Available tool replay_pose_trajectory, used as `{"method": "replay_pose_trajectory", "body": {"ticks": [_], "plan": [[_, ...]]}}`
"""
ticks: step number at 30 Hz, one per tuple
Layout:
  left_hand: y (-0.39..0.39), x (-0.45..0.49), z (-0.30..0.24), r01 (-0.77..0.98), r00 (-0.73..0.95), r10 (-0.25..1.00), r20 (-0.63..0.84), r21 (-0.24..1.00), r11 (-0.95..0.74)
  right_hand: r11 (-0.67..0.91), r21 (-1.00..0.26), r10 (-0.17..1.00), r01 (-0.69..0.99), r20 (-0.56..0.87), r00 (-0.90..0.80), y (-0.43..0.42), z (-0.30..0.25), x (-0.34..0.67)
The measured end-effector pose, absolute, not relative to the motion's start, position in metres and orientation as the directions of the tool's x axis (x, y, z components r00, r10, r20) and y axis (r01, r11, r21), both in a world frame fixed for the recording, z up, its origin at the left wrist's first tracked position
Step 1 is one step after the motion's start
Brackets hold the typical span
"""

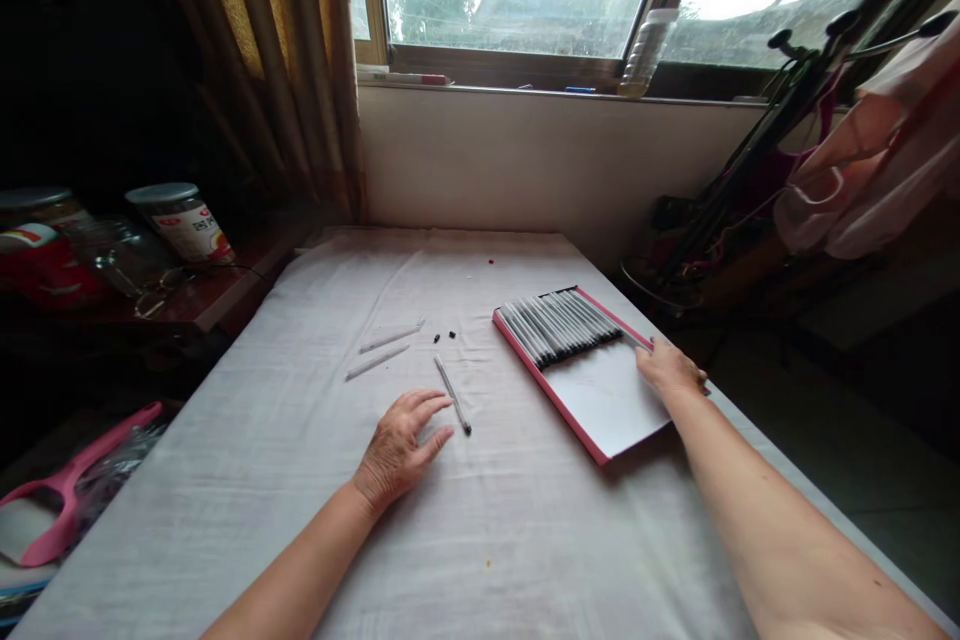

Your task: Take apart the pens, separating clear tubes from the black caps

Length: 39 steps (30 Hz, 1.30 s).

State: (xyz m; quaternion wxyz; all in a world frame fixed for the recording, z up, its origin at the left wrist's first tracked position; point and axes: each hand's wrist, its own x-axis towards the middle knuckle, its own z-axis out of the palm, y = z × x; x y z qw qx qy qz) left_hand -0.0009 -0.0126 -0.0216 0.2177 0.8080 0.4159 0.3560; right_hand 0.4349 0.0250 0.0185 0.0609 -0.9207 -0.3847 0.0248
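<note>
My left hand (407, 442) rests over the white cloth with its fingers apart, holding nothing. Close by its fingertips lies a pen (453, 394) with a clear barrel and a dark end. At the right, my right hand (670, 367) grips the side of a shallow box (564, 403) with red edges and a white bottom. Part of its grip is hidden. A row of pens (559, 323) with black ends fills the far part of the box. Two clear pen barrels (377, 362) lie left of centre. Beside them are two small black pieces (451, 334).
White cloth covers the table (465, 530). A red speck (491, 262) lies near its far edge. On a dark side table at left stand a labelled jar (182, 222) and glasses (159, 294). A pink-handled item (71, 495) is lower left. A stand with hanging cloth (862, 160) is at right.
</note>
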Motion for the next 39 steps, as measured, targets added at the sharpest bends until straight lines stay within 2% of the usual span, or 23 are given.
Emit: {"method": "replay_pose_trajectory", "body": {"ticks": [3,6,8,11,14,17,20,23,26,29,32,35,39], "plan": [[-0.016,0.006,-0.020,0.691,0.467,0.772,0.430,0.367,-0.623,-0.697,-0.137,0.712,0.704,-0.008,0.702,0.027,0.014,0.438],[-0.007,0.016,-0.016,0.778,0.493,0.788,0.370,0.218,-0.589,-0.690,-0.144,0.715,0.709,0.018,0.699,0.026,0.013,0.437],[0.005,0.022,-0.011,0.786,0.544,0.783,0.302,0.142,-0.601,-0.661,-0.158,0.730,0.734,0.089,0.677,0.024,0.014,0.435],[0.028,0.030,0.001,0.758,0.629,0.735,0.255,0.009,-0.652,-0.553,-0.215,0.755,0.805,0.279,0.593,0.022,0.020,0.424],[0.045,0.037,0.011,0.649,0.747,0.612,0.260,-0.085,-0.756,-0.331,-0.307,0.757,0.892,0.478,0.445,0.021,0.026,0.401],[0.050,0.045,0.014,0.610,0.777,0.566,0.277,-0.108,-0.785,0.070,-0.344,0.767,0.936,0.619,0.169,0.017,0.029,0.362],[0.049,0.056,0.014,0.599,0.776,0.541,0.323,-0.112,-0.793,0.384,-0.339,0.799,0.859,0.588,-0.126,0.009,0.028,0.316],[0.048,0.068,0.017,0.575,0.768,0.493,0.409,-0.102,-0.811,0.489,-0.289,0.800,0.823,0.525,-0.291,0.002,0.022,0.282],[0.047,0.076,0.022,0.581,0.738,0.482,0.472,-0.080,-0.810,0.459,-0.299,0.829,0.837,0.483,-0.283,0.000,0.019,0.270],[0.043,0.077,0.023,0.645,0.629,0.527,0.571,-0.006,-0.764,0.348,-0.325,0.869,0.879,0.464,-0.172,0.004,0.023,0.284],[0.036,0.063,0.014,0.701,0.536,0.589,0.604,0.071,-0.710,0.044,-0.358,0.891,0.933,0.437,0.125,0.017,0.032,0.317],[0.027,0.034,-0.002,0.739,0.521,0.647,0.556,0.085,-0.668,-0.317,-0.338,0.857,0.886,0.298,0.420,0.031,0.036,0.351],[0.018,-0.015,-0.020,0.792,0.487,0.698,0.525,0.072,-0.606,-0.454,-0.276,0.833,0.847,0.207,0.513,0.045,0.032,0.369]]}}
